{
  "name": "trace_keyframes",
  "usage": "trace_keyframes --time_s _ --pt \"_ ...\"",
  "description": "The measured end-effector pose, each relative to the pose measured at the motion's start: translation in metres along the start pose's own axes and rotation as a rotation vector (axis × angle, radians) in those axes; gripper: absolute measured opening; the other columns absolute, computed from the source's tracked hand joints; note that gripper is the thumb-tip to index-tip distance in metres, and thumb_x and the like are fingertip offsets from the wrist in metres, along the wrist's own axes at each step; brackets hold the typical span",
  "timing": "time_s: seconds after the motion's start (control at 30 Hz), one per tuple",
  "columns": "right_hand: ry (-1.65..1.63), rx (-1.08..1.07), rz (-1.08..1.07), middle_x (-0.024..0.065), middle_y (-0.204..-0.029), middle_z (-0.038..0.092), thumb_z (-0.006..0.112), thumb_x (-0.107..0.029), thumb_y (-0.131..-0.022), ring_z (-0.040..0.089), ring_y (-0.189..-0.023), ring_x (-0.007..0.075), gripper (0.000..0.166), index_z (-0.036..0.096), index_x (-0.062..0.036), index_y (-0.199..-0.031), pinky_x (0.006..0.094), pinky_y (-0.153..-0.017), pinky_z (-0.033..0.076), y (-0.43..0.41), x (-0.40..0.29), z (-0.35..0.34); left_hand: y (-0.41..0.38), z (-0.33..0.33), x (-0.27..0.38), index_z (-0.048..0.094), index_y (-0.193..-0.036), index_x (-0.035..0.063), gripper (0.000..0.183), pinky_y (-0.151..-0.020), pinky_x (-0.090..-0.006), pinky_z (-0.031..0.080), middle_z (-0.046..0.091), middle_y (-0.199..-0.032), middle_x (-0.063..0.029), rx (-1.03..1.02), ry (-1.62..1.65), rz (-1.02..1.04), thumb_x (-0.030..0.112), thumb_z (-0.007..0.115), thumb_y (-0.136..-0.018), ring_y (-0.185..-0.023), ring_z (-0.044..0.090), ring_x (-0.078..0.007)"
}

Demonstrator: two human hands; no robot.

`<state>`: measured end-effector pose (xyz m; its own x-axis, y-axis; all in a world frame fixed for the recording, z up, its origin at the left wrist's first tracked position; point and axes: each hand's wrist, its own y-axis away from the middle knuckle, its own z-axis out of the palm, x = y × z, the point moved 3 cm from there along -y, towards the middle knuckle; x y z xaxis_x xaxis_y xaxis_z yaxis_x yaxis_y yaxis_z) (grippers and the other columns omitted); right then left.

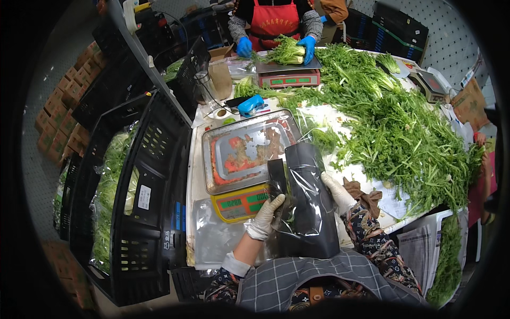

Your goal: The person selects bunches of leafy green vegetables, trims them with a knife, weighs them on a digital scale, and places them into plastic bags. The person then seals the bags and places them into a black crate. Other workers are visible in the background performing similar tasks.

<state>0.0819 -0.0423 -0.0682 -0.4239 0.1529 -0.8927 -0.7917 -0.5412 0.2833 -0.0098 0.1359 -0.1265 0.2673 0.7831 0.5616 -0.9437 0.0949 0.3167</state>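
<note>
Clear film stretches over a black, curved plastic sheet (308, 203) in front of my torso. Its far end leans over the corner of a worn metal tray. My gloved left hand (267, 217) pinches the left side of the sheet, next to a narrow upright black flap (277, 175) and some crinkled film. My gloved right hand (338, 192) holds the right edge, with part of its fingers hidden. Some green leaf shows through the film near my left hand. The metal tray (251, 149) rests on a yellow scale (239, 203) with a lit display.
A large heap of frisée-like greens (402, 135) covers the right side of the table. Black crates (147, 199) with bagged greens stand left. Opposite, a blue-gloved person (275, 20) holds greens on a red scale (289, 78). A brown cloth (363, 195) lies near my right wrist.
</note>
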Motion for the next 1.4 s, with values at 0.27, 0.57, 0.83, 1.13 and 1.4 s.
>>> trace_keyframes --time_s 0.27,0.57,0.83,1.13,1.4 --pt "0.229 -0.183 0.187 0.0072 -0.111 0.055 0.054 -0.032 -0.090 0.053 -0.095 0.0133 0.051 0.042 0.0033 -0.125 0.0291 -0.084 0.045 0.087 0.056 -0.019 0.085 0.022 -0.011 0.049 -0.118 0.0009 0.054 -0.086 -0.0284 0.044 0.058 -0.106 -0.0060 -0.269 -0.706 -0.081 0.026 0.072 -0.077 -0.097 0.054 -0.0146" --pt "0.126 -0.233 0.064 0.0101 -0.120 0.049 0.061 -0.033 -0.086 0.049 -0.105 0.0146 0.065 0.032 0.0006 -0.133 0.0291 -0.090 0.042 0.085 0.049 -0.013 0.032 -0.015 -0.007 0.045 -0.126 0.0040 0.051 -0.088 -0.0300 0.044 0.055 -0.117 -0.0049 0.019 -0.084 0.070 0.034 0.059 -0.087 -0.104 0.053 -0.0138" --pt "0.616 -0.240 -0.045 0.0091 -0.125 0.047 0.058 -0.021 -0.086 0.046 -0.108 0.0152 0.063 0.025 -0.0004 -0.137 0.0280 -0.093 0.039 0.097 0.025 -0.017 0.044 0.003 -0.016 0.039 -0.131 0.0033 0.053 -0.101 -0.0323 0.035 0.050 -0.124 -0.0079 -0.285 -0.336 -0.155 0.037 0.049 -0.092 -0.116 0.046 -0.0177" --pt "0.063 -0.109 -0.177 0.0057 -0.106 0.057 0.055 -0.028 -0.089 0.053 -0.090 0.0122 0.039 0.052 -0.0018 -0.117 0.0283 -0.079 0.047 0.094 -0.050 -0.055 0.066 0.136 0.072 0.025 -0.140 0.0057 0.057 -0.108 -0.0366 0.026 0.031 -0.141 -0.0104 -0.305 -0.510 0.078 0.042 0.030 -0.097 -0.127 0.035 -0.0228" --pt "-0.119 -0.132 0.084 0.0097 -0.115 0.053 0.053 -0.023 -0.088 0.056 -0.089 0.0163 0.044 0.044 -0.0051 -0.128 0.0304 -0.077 0.049 0.091 0.051 -0.079 0.059 0.029 0.031 0.034 -0.134 0.0084 0.059 -0.091 -0.0329 0.038 0.052 -0.120 -0.0132 -0.191 -0.979 -0.026 0.049 0.040 -0.091 -0.109 0.047 -0.0209"
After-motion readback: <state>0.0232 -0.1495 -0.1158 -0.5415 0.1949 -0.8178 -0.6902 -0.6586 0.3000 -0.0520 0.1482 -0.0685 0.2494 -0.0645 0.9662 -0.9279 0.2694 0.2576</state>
